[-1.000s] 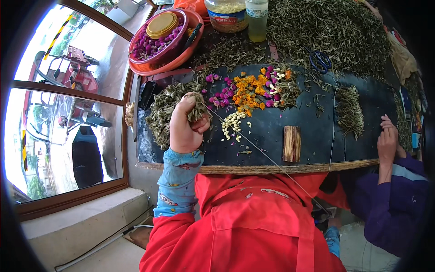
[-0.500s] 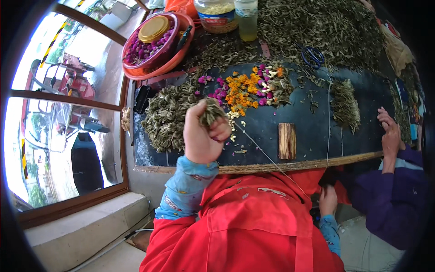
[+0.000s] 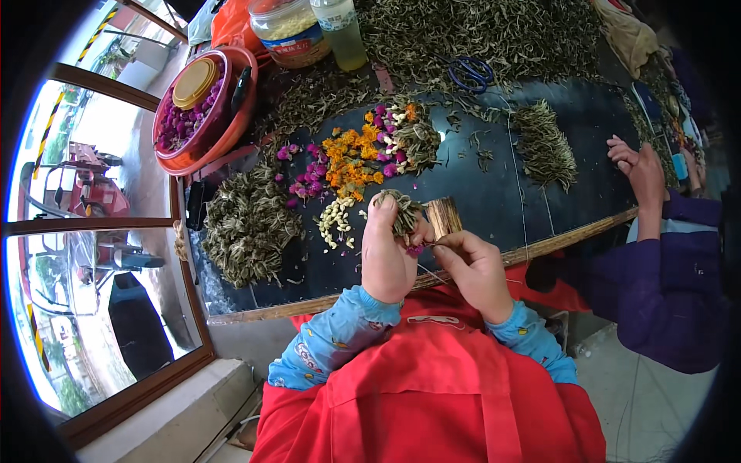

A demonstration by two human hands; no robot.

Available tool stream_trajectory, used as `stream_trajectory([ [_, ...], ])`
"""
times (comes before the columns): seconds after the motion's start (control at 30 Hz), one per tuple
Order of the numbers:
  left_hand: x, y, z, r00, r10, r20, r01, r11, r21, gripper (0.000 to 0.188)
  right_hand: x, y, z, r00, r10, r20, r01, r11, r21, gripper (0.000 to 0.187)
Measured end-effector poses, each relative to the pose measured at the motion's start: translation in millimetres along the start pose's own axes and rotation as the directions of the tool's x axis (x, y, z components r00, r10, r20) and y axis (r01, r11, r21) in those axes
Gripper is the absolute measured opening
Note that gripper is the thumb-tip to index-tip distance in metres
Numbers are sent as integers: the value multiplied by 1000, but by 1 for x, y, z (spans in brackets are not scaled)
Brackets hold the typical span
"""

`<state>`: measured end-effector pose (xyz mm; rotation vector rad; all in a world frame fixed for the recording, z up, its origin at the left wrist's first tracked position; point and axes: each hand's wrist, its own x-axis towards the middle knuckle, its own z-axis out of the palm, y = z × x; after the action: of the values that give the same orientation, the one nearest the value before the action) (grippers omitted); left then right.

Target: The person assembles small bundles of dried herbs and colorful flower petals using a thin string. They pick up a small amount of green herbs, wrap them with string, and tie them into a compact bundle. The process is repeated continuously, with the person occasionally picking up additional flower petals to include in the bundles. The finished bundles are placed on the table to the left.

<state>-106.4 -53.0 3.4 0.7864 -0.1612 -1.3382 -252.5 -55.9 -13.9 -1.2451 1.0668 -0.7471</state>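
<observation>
My left hand (image 3: 386, 258) is closed round a small bundle of dried greenish leaves (image 3: 404, 216), held above the table's front edge. A purple flower (image 3: 415, 250) shows at the underside of the bundle. Close beside it my right hand (image 3: 475, 274) pinches a thin thread between thumb and forefinger; its far end is hard to follow. Just behind the hands lies a short wooden block (image 3: 443, 216), partly covered by them. Loose white buds (image 3: 336, 224), orange flowers (image 3: 351, 158) and purple flowers (image 3: 310, 184) are spread beyond my left hand.
Leaf bundles (image 3: 251, 231) are heaped at left. A red basin (image 3: 174, 160) holds purple flowers. A jar (image 3: 289, 35), a bottle (image 3: 340, 38) and blue scissors (image 3: 471, 74) stand or lie farther back. Loose leaves (image 3: 544, 147) lie right, near another person's hand (image 3: 642, 170).
My right hand has come up from below the table edge to meet the left at the bundle. The left hand has moved right and nearer. The whole view has shifted.
</observation>
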Motion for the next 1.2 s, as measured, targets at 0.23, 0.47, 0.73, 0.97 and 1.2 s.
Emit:
stream_trajectory([
  [0.23,9,-10,2,1000,-3,-14,5,981,193,20,10,-11,-22,976,-203,-73,174,940,-293,6],
  [0.47,23,-21,-4,999,27,42,-39,950,310,17,43,0,-33,905,-426,-14,345,753,-561,5],
  [0.73,20,-23,-17,993,65,103,-118,718,686,23,31,8,-47,940,-339,24,270,700,-662,6],
  [0.97,1,27,-8,850,-467,244,314,821,477,26,6,-21,-56,918,-393,45,380,846,-375,18],
  [1.2,-12,56,2,763,-589,267,304,691,656,31,3,-44,-30,952,109,285,-149,981,123,20],
])
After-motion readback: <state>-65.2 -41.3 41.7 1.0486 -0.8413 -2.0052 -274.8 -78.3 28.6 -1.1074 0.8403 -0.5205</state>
